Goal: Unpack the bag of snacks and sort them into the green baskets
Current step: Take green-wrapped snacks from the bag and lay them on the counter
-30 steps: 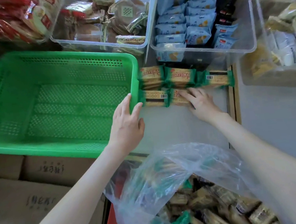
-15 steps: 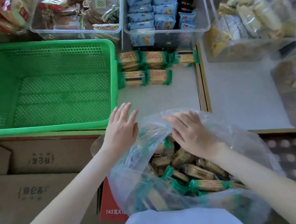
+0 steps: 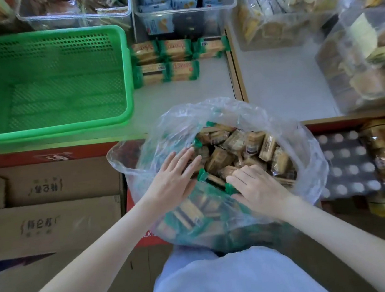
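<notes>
Now left hand [image 3: 173,180], right hand [image 3: 256,188] deeper in bag [image 3: 307,150]; basket [image 3: 128,81] unchanged.

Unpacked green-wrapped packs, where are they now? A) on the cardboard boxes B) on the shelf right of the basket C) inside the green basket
B: the packs lie in two rows on the white shelf, beside the right wall of the green basket, whose inside holds none.

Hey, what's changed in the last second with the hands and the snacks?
Both hands drew back from the table packs to the bag: the left hand lies flat at its mouth, the right hand rests on the packs inside, grip unclear. The table packs and green basket stayed put.
</notes>
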A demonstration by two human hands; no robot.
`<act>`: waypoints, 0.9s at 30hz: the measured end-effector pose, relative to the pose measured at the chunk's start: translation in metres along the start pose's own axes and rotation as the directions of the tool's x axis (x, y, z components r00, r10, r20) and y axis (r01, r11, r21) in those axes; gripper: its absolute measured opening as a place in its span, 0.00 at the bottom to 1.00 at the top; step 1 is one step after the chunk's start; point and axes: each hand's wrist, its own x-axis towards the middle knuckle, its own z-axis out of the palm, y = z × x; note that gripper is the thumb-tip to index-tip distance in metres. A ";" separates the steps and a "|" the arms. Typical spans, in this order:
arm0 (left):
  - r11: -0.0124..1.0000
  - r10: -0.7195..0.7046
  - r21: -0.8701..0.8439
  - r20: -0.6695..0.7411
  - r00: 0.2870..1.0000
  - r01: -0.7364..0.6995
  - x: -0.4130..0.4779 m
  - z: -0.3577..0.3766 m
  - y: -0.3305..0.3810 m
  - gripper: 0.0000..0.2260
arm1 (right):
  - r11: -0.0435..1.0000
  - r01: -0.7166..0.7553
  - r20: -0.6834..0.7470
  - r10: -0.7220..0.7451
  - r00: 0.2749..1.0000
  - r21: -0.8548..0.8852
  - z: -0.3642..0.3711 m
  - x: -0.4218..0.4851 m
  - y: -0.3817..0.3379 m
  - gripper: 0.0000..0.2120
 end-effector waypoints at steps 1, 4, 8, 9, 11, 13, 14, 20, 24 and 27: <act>1.000 0.011 0.009 0.010 1.000 -0.011 -0.001 0.003 0.003 0.24 | 1.000 -0.013 0.041 0.014 0.999 -0.025 0.000 -0.004 -0.002 0.22; 0.998 0.045 0.035 0.034 0.998 -0.046 -0.003 0.011 0.007 0.23 | 0.985 -0.159 0.157 0.169 0.973 -0.073 0.005 -0.012 -0.007 0.28; 0.996 0.063 0.062 0.080 0.995 -0.068 -0.004 0.014 0.010 0.24 | 0.948 -0.307 0.257 0.317 0.913 -0.081 0.004 -0.005 -0.013 0.25; 0.995 0.063 0.069 0.097 0.993 -0.070 -0.005 0.014 0.010 0.24 | 0.946 -0.315 0.278 0.324 0.904 -0.079 0.001 -0.003 -0.014 0.20; 0.993 0.067 0.088 0.132 0.989 -0.079 -0.006 0.012 0.010 0.25 | 0.951 -0.308 0.295 0.304 0.906 -0.033 -0.001 -0.001 -0.012 0.14; 0.990 0.081 0.100 0.145 0.986 -0.096 -0.007 0.011 0.008 0.24 | 0.940 -0.337 0.273 0.312 0.910 0.050 -0.007 0.002 -0.007 0.12; 0.989 0.090 0.101 0.142 0.986 -0.105 -0.008 0.010 0.006 0.24 | 0.914 -0.380 0.265 0.335 0.904 0.143 -0.011 0.005 -0.003 0.13; 0.997 0.065 -0.039 -0.023 0.998 -0.065 0.006 -0.011 -0.015 0.19 | 0.414 -0.534 0.272 0.542 0.795 0.737 -0.057 0.047 0.016 0.19; 0.999 -0.004 -0.036 -0.180 0.984 -0.003 0.029 -0.032 -0.036 0.15 | -0.042 -0.540 0.467 0.561 0.684 0.841 -0.075 0.090 0.041 0.20; 0.994 -0.112 -0.035 -0.237 0.965 0.106 0.048 -0.042 -0.062 0.15 | -0.016 -0.563 0.482 0.537 0.692 0.826 -0.079 0.125 0.063 0.25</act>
